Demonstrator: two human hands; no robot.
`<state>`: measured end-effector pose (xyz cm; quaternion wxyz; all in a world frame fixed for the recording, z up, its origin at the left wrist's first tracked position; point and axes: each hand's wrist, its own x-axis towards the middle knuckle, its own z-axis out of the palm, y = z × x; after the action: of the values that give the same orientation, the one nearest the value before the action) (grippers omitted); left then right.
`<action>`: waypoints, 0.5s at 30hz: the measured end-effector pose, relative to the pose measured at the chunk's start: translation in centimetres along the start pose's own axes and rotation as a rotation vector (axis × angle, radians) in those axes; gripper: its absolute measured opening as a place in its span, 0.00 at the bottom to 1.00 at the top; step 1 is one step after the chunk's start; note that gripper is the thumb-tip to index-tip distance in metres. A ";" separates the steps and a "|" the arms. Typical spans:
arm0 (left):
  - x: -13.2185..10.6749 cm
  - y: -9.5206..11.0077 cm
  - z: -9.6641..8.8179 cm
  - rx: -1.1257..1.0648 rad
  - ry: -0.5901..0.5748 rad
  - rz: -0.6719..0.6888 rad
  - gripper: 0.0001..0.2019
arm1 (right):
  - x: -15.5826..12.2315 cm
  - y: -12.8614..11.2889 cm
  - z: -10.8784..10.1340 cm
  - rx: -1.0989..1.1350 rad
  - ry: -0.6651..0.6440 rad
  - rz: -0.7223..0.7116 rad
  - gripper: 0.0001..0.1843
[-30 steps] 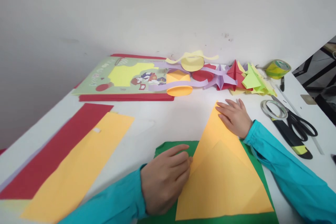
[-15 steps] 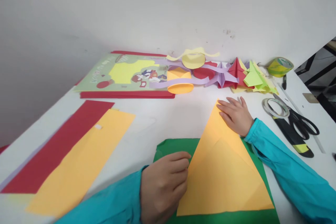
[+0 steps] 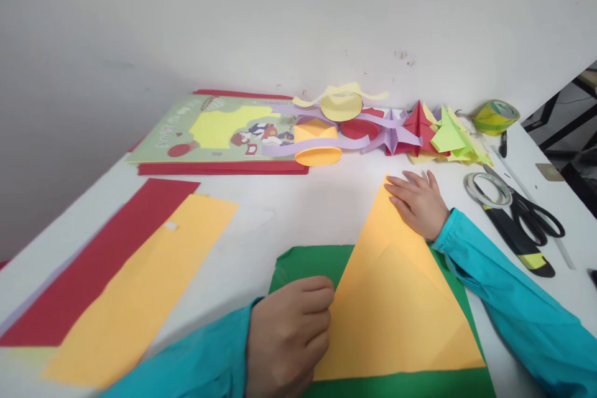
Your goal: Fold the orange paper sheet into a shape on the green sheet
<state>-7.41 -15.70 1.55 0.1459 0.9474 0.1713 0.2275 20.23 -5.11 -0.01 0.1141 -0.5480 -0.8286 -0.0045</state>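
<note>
A folded sheet of orange paper [image 3: 387, 317] lies over a green mat [image 3: 308, 261], its narrow tip pointing away from me. My right hand [image 3: 415, 202] rests flat at that tip with the fingers spread. Curled closed at the paper's left edge is my left hand [image 3: 289, 329]; its fingertips are turned away, so whether they pinch the edge is hidden. Both sleeves are teal.
Red paper [image 3: 112, 249] and orange paper strips [image 3: 158, 280] lie left. Behind are a printed board [image 3: 163, 137], paper rings [image 3: 317, 143] and folded paper stars [image 3: 420, 127]. Scissors [image 3: 536, 217], a cutter [image 3: 522, 242], a white tape roll [image 3: 489, 189] and yellow tape [image 3: 497, 117] stand right.
The view has shifted very slightly. My left hand sits a touch lower along the paper's left edge; my right hand stays at the tip.
</note>
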 end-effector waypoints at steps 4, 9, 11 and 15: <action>0.3 0.0 -0.2 -0.101 -0.011 0.009 0.21 | 0.0 0.0 0.0 0.001 0.001 -0.006 0.20; 0.2 0.0 -0.1 -0.116 0.033 -0.004 0.23 | 0.0 0.0 0.0 0.034 0.006 0.000 0.20; -0.1 0.0 0.1 -0.139 0.030 0.003 0.23 | 0.0 0.0 0.0 0.036 0.004 0.001 0.20; -1.1 0.2 0.6 -0.150 0.001 -0.025 0.22 | 0.0 0.1 0.0 0.041 0.010 0.002 0.19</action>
<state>-7.99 -16.47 0.68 0.2192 0.9315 0.1658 0.2383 20.28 -5.10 -0.06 0.1297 -0.5463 -0.8274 0.0097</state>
